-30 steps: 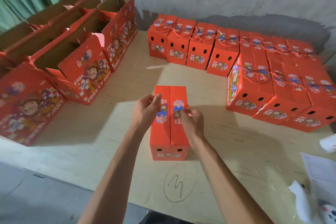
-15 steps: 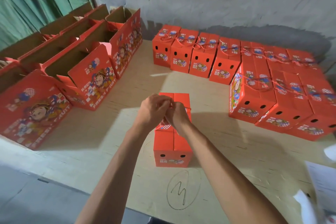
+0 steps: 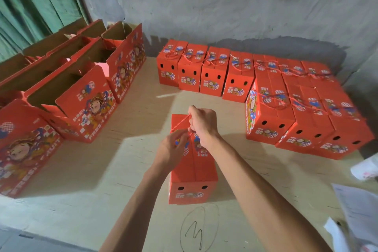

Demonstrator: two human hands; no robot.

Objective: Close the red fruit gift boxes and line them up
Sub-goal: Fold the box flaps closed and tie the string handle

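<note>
A closed red fruit gift box (image 3: 194,172) stands in the middle of the plywood table (image 3: 102,170), its short end with two holes facing me. Both hands are over its top. My right hand (image 3: 202,125) pinches the red-and-white rope handle (image 3: 181,121), which runs taut from its fingers across the far part of the lid. My left hand (image 3: 171,149) pinches the rope's other strand just below, near the lid's centre seam. Closed boxes (image 3: 206,71) stand in a row along the back wall. More closed boxes (image 3: 302,112) are packed at the right.
Several larger open boxes (image 3: 81,88) with raised flaps crowd the left side, in front of a green curtain (image 3: 30,6). Loose white papers (image 3: 360,210) lie at the right front edge. A pencilled circle with a mark (image 3: 199,229) sits near the front edge.
Both hands moved together over the lid and took hold of the rope handle. My right hand has drawn it up and away from me, pulling it taut; my view has tilted up.
</note>
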